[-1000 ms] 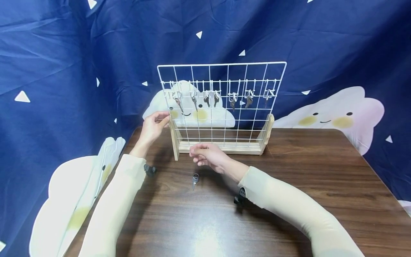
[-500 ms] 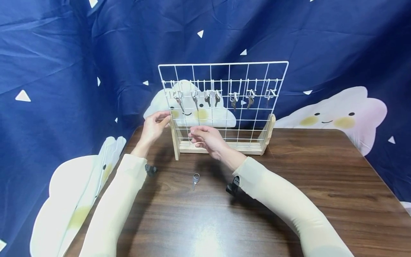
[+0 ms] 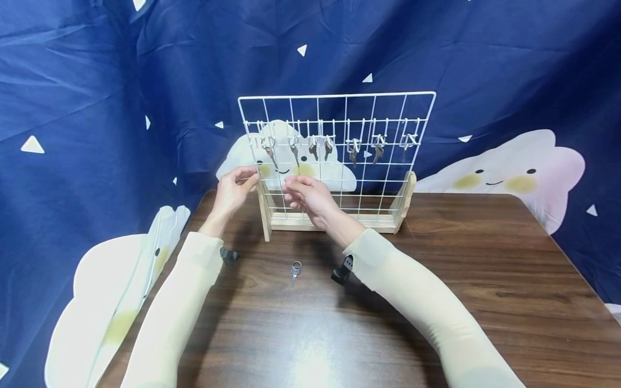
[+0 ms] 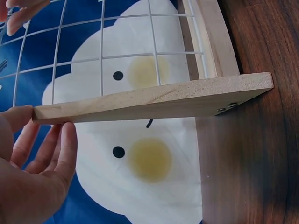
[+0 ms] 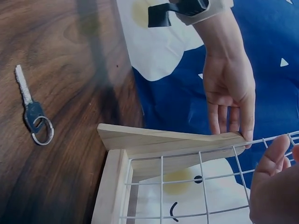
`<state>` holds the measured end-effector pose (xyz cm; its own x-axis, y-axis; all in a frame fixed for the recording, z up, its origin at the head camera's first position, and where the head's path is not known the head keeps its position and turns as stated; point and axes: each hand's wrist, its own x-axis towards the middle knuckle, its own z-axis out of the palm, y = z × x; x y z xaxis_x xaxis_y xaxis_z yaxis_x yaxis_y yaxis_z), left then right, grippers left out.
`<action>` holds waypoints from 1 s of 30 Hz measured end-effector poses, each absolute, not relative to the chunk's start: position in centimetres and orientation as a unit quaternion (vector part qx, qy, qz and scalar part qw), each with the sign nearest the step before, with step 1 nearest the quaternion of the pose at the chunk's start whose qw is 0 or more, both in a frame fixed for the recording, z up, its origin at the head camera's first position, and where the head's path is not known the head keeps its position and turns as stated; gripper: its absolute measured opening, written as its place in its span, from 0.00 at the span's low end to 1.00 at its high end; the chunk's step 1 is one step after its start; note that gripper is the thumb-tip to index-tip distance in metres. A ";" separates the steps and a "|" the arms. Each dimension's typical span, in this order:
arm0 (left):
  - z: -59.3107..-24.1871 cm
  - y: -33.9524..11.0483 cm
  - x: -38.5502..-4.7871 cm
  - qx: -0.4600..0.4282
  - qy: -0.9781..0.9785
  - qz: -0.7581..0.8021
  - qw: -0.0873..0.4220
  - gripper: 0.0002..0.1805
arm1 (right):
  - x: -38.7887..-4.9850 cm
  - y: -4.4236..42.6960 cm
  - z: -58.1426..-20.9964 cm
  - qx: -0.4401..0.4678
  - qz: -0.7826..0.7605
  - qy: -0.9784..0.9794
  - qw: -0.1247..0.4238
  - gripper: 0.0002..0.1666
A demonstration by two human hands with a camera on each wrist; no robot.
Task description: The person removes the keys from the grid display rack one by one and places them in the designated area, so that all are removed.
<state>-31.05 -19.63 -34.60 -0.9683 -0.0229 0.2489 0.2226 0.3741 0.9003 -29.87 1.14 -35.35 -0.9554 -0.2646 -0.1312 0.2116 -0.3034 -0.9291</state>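
Observation:
My left hand (image 3: 233, 188) grips the top of the left wooden side piece (image 4: 154, 100) of a white wire grid rack (image 3: 339, 180), thumb on one face and fingers on the other. My right hand (image 3: 312, 199) is raised before the lower left part of the grid, its fingers loosely bent. No object shows between its fingertips, though they are partly hidden in the right wrist view. Several keys on rings hang from hooks along the grid's upper part, among them a key (image 3: 296, 154) above my right hand. Another key with a ring (image 5: 35, 114) lies on the brown table.
The rack's wooden base (image 3: 335, 223) stands near the back of the wood-grain table (image 3: 485, 280). Behind hangs a dark blue cloth (image 3: 194, 81) with white triangles and smiling clouds. The black wrist camera (image 3: 342, 270) sits under my right sleeve.
My right hand has risen from low over the table to in front of the grid. The left hand keeps its hold on the side piece, and the key on the table lies still.

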 end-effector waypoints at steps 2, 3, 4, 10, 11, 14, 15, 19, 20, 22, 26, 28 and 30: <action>-34.6 -19.6 -31.0 -0.060 -0.821 -0.557 0.110 0.18 | -30.0 1.0 -35.3 -0.024 -0.812 0.565 0.145 0.18; -34.6 -19.6 -31.0 -0.060 -0.820 -0.558 0.110 0.18 | -30.1 0.9 -35.2 -0.025 -0.814 0.562 0.144 0.16; -34.6 -19.5 -31.0 -0.059 -0.821 -0.557 0.111 0.18 | -30.2 0.8 -35.2 -0.025 -0.817 0.559 0.143 0.15; -34.3 -19.3 -30.7 -0.053 -0.825 -0.551 0.113 0.18 | -30.4 0.1 -34.9 -0.023 -0.823 0.551 0.137 0.18; -34.3 -19.3 -30.7 -0.053 -0.825 -0.552 0.113 0.18 | -30.4 0.0 -34.8 -0.022 -0.823 0.551 0.136 0.19; -34.4 -19.3 -30.6 -0.053 -0.821 -0.557 0.113 0.19 | -30.5 -0.4 -34.6 -0.020 -0.825 0.548 0.136 0.19; -34.4 -19.3 -30.7 -0.054 -0.820 -0.559 0.113 0.19 | -30.6 -0.6 -34.5 -0.018 -0.827 0.545 0.136 0.18; -34.6 -19.3 -30.8 -0.059 -0.811 -0.571 0.113 0.19 | -30.9 -1.1 -34.3 -0.004 -0.837 0.533 0.128 0.15; -34.7 -19.4 -30.8 -0.060 -0.809 -0.574 0.113 0.19 | -31.0 -1.2 -34.3 0.000 -0.839 0.529 0.126 0.14; -34.7 -19.4 -30.8 -0.061 -0.807 -0.576 0.112 0.19 | -31.1 -1.5 -34.2 0.005 -0.843 0.524 0.119 0.14; -34.8 -19.4 -30.9 -0.063 -0.807 -0.576 0.112 0.19 | -31.4 -1.8 -34.0 0.009 -0.849 0.517 0.110 0.15; -34.8 -19.4 -30.9 -0.064 -0.807 -0.576 0.112 0.19 | -31.5 -2.0 -33.9 0.009 -0.849 0.517 0.106 0.16; -34.8 -19.4 -30.9 -0.065 -0.808 -0.575 0.113 0.19 | -31.6 -2.1 -33.8 0.006 -0.849 0.518 0.105 0.16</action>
